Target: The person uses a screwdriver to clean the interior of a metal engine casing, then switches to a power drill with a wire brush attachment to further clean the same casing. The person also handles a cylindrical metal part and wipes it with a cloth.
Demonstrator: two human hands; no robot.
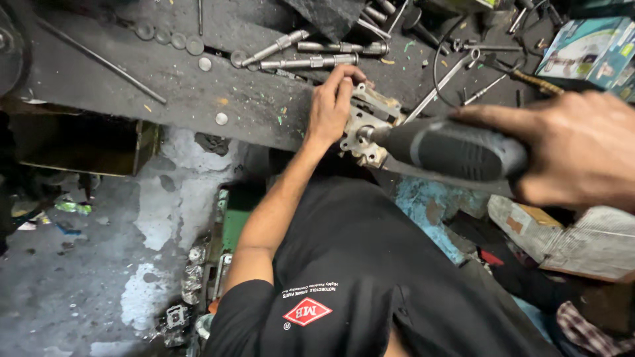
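My left hand (333,102) presses down on a pale cast-metal part (370,125) lying at the near edge of a dark, grimy workbench (198,92). My right hand (569,149) is wrapped around the black and grey body of a handheld power tool (456,151). The tool's nose points left and meets the metal part just right of my left fingers. I wear a black shirt with a red diamond patch.
Long metal shafts (311,61), round washers (165,36), thin rods and a cable lie scattered on the bench. Coloured boxes (585,46) sit at the far right. Below the bench there is a stained concrete floor (99,264), metal scraps and a worn cardboard carton (569,241).
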